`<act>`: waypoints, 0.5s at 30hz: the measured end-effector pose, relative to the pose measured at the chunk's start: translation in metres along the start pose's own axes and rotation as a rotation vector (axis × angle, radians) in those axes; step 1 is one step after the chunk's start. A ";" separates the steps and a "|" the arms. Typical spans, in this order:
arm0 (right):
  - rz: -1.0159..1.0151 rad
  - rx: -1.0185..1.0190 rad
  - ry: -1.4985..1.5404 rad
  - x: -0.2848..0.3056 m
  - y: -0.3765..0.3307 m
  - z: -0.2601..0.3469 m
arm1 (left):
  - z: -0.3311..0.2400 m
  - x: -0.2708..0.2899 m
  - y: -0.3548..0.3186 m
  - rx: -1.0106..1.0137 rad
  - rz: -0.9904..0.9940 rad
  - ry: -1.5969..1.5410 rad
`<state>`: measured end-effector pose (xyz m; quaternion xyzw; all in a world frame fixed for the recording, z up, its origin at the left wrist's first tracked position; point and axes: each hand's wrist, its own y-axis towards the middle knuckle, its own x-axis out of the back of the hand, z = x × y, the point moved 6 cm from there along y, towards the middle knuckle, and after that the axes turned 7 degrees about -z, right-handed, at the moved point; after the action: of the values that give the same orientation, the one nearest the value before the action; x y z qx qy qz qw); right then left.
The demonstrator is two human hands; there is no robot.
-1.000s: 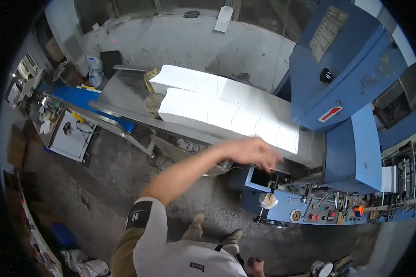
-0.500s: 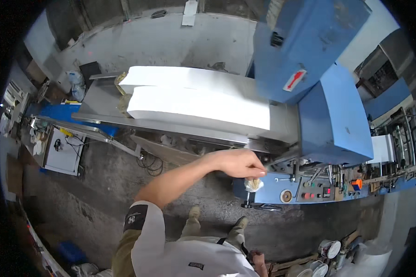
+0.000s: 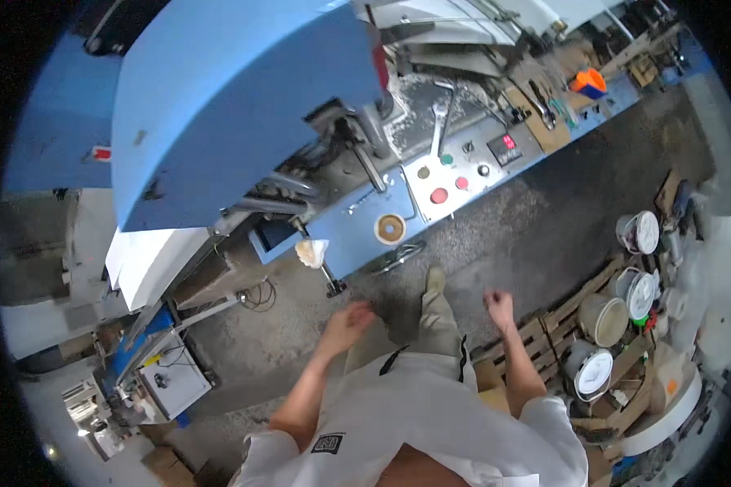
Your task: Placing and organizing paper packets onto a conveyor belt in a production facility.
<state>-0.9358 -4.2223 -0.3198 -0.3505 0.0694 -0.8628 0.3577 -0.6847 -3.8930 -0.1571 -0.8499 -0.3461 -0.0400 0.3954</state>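
My left hand (image 3: pixel 349 325) hangs by my hip, its fingers loosely bent and somewhat blurred, with no object seen in it. Just beyond it, a rod with a dark end (image 3: pixel 335 286) juts from the blue machine (image 3: pixel 219 105), and a crumpled white and tan wad (image 3: pixel 311 253) sits on that rod, apart from the hand. On my other side, my right hand (image 3: pixel 498 307) is held in the air with curled fingers and nothing visible in it. Ahead of me lies the control panel (image 3: pixel 455 183) with coloured buttons, a small red display (image 3: pixel 505 144) and a wrench (image 3: pixel 439 128).
A stack of white sheets (image 3: pixel 150 264) protrudes from the machine's left. Along the machine ledge lie tools and an orange cup-like thing (image 3: pixel 589 83). On the right, several lidded buckets (image 3: pixel 638 294) stand by wooden pallets (image 3: pixel 536 333). A handwheel (image 3: pixel 400 258) sticks out below the ledge.
My view has swung right along the machine. My left hand has left the spot above the wad and dropped to my side. My right hand has come more fully into view.
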 end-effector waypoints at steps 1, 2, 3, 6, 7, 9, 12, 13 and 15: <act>0.001 -0.047 0.059 0.009 0.019 0.035 | -0.004 -0.023 0.007 0.021 0.009 0.011; -0.134 0.095 0.098 0.016 0.042 0.053 | -0.017 -0.046 0.019 -0.060 0.024 0.098; -0.104 0.127 0.133 0.017 0.067 0.069 | -0.027 -0.062 0.027 -0.138 0.031 0.183; -0.294 0.286 0.154 0.033 0.124 0.144 | -0.039 -0.090 0.036 -0.099 0.092 0.324; -0.367 0.279 0.147 0.042 0.141 0.157 | -0.036 -0.097 0.037 -0.097 0.107 0.332; -0.482 0.262 0.148 0.055 0.172 0.170 | -0.019 -0.104 0.037 -0.045 0.145 0.290; -0.551 0.305 0.077 0.072 0.212 0.171 | 0.035 -0.108 0.035 -0.097 0.091 0.371; -0.500 0.293 0.080 0.072 0.219 0.170 | 0.040 -0.111 0.032 -0.091 0.109 0.367; -0.414 0.353 -0.017 0.063 0.221 0.183 | 0.050 -0.110 0.031 -0.003 0.122 0.262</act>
<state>-0.7219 -4.4028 -0.2304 -0.2968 -0.1583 -0.9132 0.2299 -0.7590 -3.9337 -0.2490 -0.8573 -0.2392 -0.1269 0.4377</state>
